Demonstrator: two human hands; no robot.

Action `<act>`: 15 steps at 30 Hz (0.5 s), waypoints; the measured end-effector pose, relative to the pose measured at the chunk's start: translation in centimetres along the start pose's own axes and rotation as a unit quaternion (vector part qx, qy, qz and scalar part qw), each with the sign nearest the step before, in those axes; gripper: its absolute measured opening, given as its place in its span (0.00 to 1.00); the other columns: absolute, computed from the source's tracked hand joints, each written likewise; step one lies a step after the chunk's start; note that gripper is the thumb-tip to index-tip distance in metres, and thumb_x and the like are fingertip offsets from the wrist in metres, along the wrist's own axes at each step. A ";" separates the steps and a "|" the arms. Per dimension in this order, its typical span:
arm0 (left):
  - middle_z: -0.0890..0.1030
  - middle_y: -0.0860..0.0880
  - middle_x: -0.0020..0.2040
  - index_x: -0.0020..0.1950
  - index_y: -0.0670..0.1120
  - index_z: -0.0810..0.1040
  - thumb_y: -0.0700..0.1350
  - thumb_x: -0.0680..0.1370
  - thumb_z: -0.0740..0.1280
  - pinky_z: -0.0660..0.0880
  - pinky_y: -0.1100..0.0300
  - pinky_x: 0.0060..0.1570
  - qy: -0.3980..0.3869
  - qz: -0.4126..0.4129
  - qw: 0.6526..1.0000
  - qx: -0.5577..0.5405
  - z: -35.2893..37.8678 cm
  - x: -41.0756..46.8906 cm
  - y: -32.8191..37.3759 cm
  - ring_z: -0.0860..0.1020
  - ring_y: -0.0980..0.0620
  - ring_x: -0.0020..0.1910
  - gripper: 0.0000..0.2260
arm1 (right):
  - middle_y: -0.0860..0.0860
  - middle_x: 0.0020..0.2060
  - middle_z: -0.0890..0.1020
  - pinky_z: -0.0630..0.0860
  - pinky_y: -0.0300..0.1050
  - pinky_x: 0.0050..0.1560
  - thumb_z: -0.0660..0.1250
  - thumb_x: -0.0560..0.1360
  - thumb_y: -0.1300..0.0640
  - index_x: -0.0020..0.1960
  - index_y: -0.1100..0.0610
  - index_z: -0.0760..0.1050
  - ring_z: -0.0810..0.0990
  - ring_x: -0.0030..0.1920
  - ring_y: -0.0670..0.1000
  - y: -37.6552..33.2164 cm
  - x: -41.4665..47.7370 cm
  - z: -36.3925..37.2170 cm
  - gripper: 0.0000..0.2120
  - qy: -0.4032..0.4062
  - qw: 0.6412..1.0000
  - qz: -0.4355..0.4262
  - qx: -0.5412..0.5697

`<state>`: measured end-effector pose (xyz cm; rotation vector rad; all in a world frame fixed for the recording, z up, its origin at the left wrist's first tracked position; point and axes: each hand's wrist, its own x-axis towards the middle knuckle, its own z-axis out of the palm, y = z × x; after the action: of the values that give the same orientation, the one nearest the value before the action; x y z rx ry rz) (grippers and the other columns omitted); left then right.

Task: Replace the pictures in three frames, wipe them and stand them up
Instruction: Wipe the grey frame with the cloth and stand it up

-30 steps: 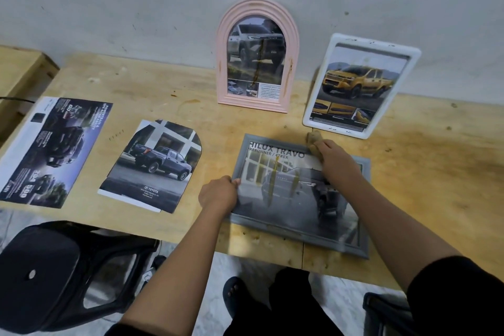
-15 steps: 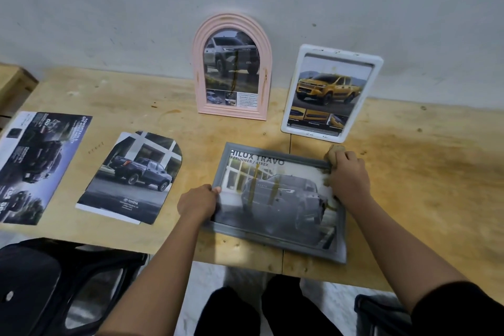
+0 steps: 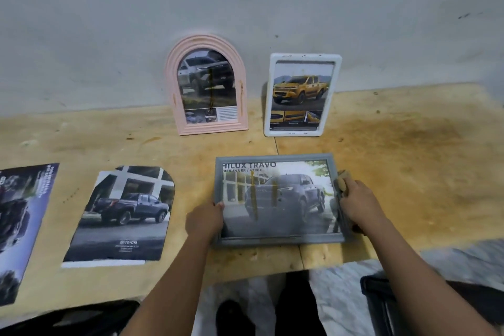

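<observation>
The right hand (image 3: 360, 204), clutching a tan cloth (image 3: 343, 187), is now wiping the grey frame (image 3: 275, 240)'s right edge at lower centre, having slid rightward; the left hand (image 3: 203, 219) is gripping its left edge.

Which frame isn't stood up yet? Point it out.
The grey frame, lying flat on the table between both hands. The pink arched frame and white frame stand against the wall.

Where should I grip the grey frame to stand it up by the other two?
Grip the grey frame by its two short side rails, coming in from left and right, as the left hand and right hand do. It lies flat, landscape, glass up; edge grips likely keep fingers off the glass. The right hand also holds a cloth.
</observation>
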<state>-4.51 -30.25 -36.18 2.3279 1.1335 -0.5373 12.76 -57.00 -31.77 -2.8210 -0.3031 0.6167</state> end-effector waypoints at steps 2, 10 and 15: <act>0.80 0.41 0.53 0.56 0.43 0.76 0.55 0.82 0.49 0.67 0.57 0.44 0.008 0.011 1.000 -0.003 0.0 -0.2 0.0 0.78 0.42 0.50 0.21 | 0.61 0.54 0.73 0.68 0.47 0.43 0.60 0.73 0.64 0.63 0.59 0.66 0.72 0.52 0.61 0.1 -2.1 0.8 0.18 0.008 1.000 0.020 -0.014; 0.78 0.39 0.57 0.59 0.42 0.76 0.54 0.82 0.48 0.70 0.54 0.49 0.012 0.038 0.999 0.023 0.2 -0.2 -0.3 0.77 0.40 0.54 0.23 | 0.63 0.64 0.68 0.70 0.50 0.52 0.58 0.77 0.58 0.69 0.62 0.62 0.70 0.57 0.63 -1.1 -11.1 5.7 0.22 0.083 0.982 0.067 -0.159; 0.79 0.40 0.56 0.57 0.41 0.76 0.54 0.82 0.49 0.67 0.55 0.45 0.024 0.048 0.998 0.026 0.4 0.0 -0.5 0.77 0.41 0.53 0.22 | 0.69 0.47 0.76 0.71 0.56 0.47 0.66 0.65 0.64 0.54 0.71 0.75 0.75 0.49 0.69 -3.9 -12.0 8.8 0.19 0.118 0.980 0.018 -0.161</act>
<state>-4.98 -30.26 -36.65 2.4377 1.0338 -0.4841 -2.24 -54.66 -33.87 -3.1764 -0.3325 0.2492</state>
